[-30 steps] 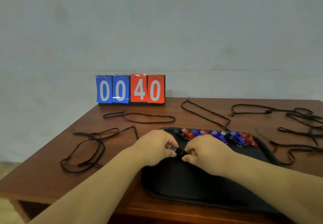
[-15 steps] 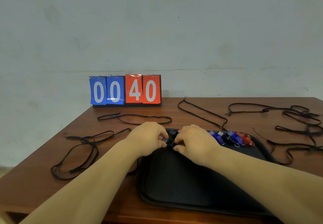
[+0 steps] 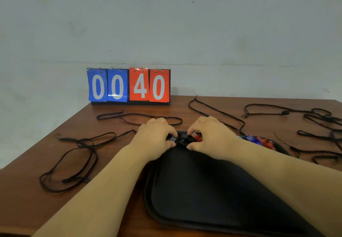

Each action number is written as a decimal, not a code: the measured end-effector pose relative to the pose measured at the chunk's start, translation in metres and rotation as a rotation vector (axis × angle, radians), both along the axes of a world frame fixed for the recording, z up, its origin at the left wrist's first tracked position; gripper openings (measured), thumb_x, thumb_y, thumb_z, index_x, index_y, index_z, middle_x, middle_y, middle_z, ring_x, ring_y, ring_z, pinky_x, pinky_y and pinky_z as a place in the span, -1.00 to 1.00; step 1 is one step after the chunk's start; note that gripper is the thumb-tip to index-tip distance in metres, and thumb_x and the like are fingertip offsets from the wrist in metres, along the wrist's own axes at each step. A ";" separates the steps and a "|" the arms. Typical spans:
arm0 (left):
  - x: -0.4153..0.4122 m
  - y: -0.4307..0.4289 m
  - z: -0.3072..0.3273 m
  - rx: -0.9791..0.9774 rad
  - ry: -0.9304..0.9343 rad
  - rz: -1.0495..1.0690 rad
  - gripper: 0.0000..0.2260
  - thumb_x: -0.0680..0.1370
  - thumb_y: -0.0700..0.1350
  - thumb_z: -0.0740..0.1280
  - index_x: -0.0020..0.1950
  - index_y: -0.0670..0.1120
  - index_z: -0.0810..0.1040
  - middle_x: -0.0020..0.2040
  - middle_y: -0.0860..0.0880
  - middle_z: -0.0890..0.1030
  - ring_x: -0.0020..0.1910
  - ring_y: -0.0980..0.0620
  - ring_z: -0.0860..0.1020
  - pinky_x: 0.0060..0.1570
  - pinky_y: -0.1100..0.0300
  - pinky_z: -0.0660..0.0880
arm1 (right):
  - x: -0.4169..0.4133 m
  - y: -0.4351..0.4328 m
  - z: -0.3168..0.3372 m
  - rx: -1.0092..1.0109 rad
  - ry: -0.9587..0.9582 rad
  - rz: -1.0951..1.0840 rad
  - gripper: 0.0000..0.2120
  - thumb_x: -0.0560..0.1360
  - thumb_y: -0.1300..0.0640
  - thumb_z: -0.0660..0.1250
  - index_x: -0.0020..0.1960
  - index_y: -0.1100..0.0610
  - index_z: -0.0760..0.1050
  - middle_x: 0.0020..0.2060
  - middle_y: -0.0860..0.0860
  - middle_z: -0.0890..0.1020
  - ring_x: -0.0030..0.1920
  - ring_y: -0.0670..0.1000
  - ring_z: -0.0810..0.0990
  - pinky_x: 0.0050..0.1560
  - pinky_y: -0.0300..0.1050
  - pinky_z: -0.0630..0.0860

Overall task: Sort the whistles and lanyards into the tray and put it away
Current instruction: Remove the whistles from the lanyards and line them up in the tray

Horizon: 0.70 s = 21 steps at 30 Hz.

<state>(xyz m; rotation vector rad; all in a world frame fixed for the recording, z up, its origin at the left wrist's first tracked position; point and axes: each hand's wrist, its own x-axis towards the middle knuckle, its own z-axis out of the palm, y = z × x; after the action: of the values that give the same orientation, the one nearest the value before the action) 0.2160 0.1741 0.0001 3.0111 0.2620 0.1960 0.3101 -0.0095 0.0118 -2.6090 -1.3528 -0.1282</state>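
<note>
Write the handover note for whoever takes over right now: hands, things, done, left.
Left hand and right hand: both pinch whistles at the tray's far edge.
Whistles: in a row along that edge, inside the tray.
Lanyards: all loose on the table, left, behind and right of the tray.
Done: the whistles in view are in the tray.
Left: finish the row, gather the lanyards into the tray, put it away.

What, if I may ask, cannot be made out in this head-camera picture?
All in the head view:
- The count of whistles in the tray: the left hand and right hand cover the row's middle.
- The grip on the black whistle: the fingertips are curled under and too small to see.
- The lanyards on the right: cut off by the frame edge.
- The near right corner of the tray: hidden by the right forearm.
</note>
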 end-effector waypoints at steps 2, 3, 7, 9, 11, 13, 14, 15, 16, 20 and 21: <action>0.001 0.001 -0.003 -0.022 -0.016 0.011 -0.70 0.57 0.13 0.40 0.30 0.24 0.58 0.30 0.06 0.48 0.31 -0.04 0.42 0.28 -0.12 0.48 | 0.004 -0.001 -0.003 -0.018 0.000 0.002 -0.58 0.47 -0.25 0.41 0.28 -0.12 0.58 0.18 -0.10 0.56 0.21 0.01 0.46 0.26 0.05 0.49; 0.001 0.001 -0.004 -0.032 -0.026 0.015 -0.72 0.57 0.14 0.40 0.29 0.24 0.58 0.30 0.07 0.49 0.31 -0.03 0.42 0.28 -0.13 0.48 | 0.006 -0.001 -0.005 -0.022 -0.001 0.004 -0.58 0.49 -0.24 0.41 0.29 -0.12 0.58 0.19 -0.10 0.56 0.22 0.01 0.46 0.26 0.05 0.49; 0.005 0.003 -0.006 -0.080 -0.067 0.027 -0.76 0.58 0.13 0.39 0.25 0.24 0.61 0.28 0.09 0.52 0.30 -0.01 0.44 0.28 -0.12 0.48 | 0.009 0.001 -0.008 -0.021 -0.014 0.018 -0.65 0.54 -0.17 0.38 0.30 -0.13 0.58 0.17 -0.11 0.58 0.21 0.00 0.48 0.24 0.04 0.51; 0.005 0.004 -0.008 -0.111 -0.084 0.039 -0.76 0.58 0.13 0.39 0.25 0.22 0.62 0.26 0.10 0.53 0.29 0.01 0.45 0.29 -0.10 0.49 | 0.010 0.002 -0.009 -0.016 -0.011 0.017 -0.67 0.55 -0.16 0.38 0.29 -0.13 0.58 0.16 -0.11 0.59 0.19 -0.01 0.48 0.23 0.03 0.51; 0.006 0.004 -0.010 -0.131 -0.093 0.048 -0.75 0.58 0.12 0.40 0.26 0.20 0.62 0.25 0.10 0.54 0.27 0.02 0.47 0.29 -0.09 0.49 | 0.011 0.002 -0.010 -0.009 -0.006 0.013 -0.68 0.55 -0.14 0.38 0.29 -0.13 0.58 0.15 -0.12 0.59 0.19 -0.02 0.49 0.23 0.02 0.51; 0.006 0.005 -0.011 -0.137 -0.091 0.058 -0.74 0.58 0.13 0.40 0.26 0.20 0.62 0.24 0.10 0.55 0.26 0.01 0.49 0.27 -0.09 0.51 | 0.012 0.002 -0.011 0.004 -0.002 0.011 -0.68 0.55 -0.13 0.39 0.29 -0.13 0.58 0.14 -0.12 0.59 0.18 -0.03 0.49 0.22 0.01 0.52; 0.006 0.005 -0.011 -0.138 -0.089 0.066 -0.74 0.57 0.13 0.40 0.26 0.20 0.62 0.24 0.09 0.55 0.25 0.01 0.49 0.27 -0.10 0.51 | 0.012 0.002 -0.012 0.009 -0.002 0.010 -0.68 0.55 -0.12 0.39 0.28 -0.13 0.59 0.14 -0.12 0.59 0.18 -0.03 0.49 0.22 0.01 0.52; 0.006 0.005 -0.011 -0.140 -0.087 0.073 -0.74 0.57 0.14 0.40 0.25 0.20 0.62 0.24 0.10 0.55 0.25 0.01 0.49 0.27 -0.10 0.51 | 0.012 0.002 -0.012 0.012 -0.005 0.010 -0.69 0.55 -0.12 0.40 0.28 -0.12 0.60 0.15 -0.12 0.59 0.18 -0.02 0.49 0.22 0.02 0.52; 0.006 0.005 -0.012 -0.145 -0.089 0.078 -0.74 0.56 0.15 0.41 0.25 0.20 0.62 0.24 0.10 0.55 0.25 0.02 0.49 0.28 -0.10 0.51 | 0.012 0.002 -0.012 0.012 -0.006 0.010 -0.69 0.55 -0.12 0.40 0.28 -0.12 0.60 0.16 -0.11 0.58 0.18 -0.02 0.49 0.23 0.02 0.52; 0.005 0.006 -0.014 -0.167 -0.115 0.085 -0.75 0.55 0.17 0.41 0.21 0.20 0.62 0.18 0.12 0.54 0.21 0.04 0.49 0.25 -0.09 0.51 | 0.013 0.001 -0.012 0.026 0.012 0.012 -0.68 0.54 -0.13 0.40 0.27 -0.11 0.60 0.15 -0.12 0.59 0.17 -0.03 0.49 0.22 0.02 0.53; 0.005 0.006 -0.015 -0.174 -0.122 0.090 -0.76 0.55 0.17 0.41 0.20 0.20 0.62 0.16 0.13 0.54 0.20 0.04 0.49 0.24 -0.09 0.51 | 0.013 0.000 -0.012 0.029 0.014 0.014 -0.69 0.54 -0.13 0.39 0.26 -0.12 0.61 0.14 -0.12 0.60 0.16 -0.03 0.49 0.21 0.01 0.53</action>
<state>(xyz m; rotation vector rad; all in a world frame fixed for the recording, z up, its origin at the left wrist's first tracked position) 0.2213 0.1803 -0.0148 2.8048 0.3813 0.3446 0.3230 -0.0094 0.0003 -2.5712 -1.3542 -0.1262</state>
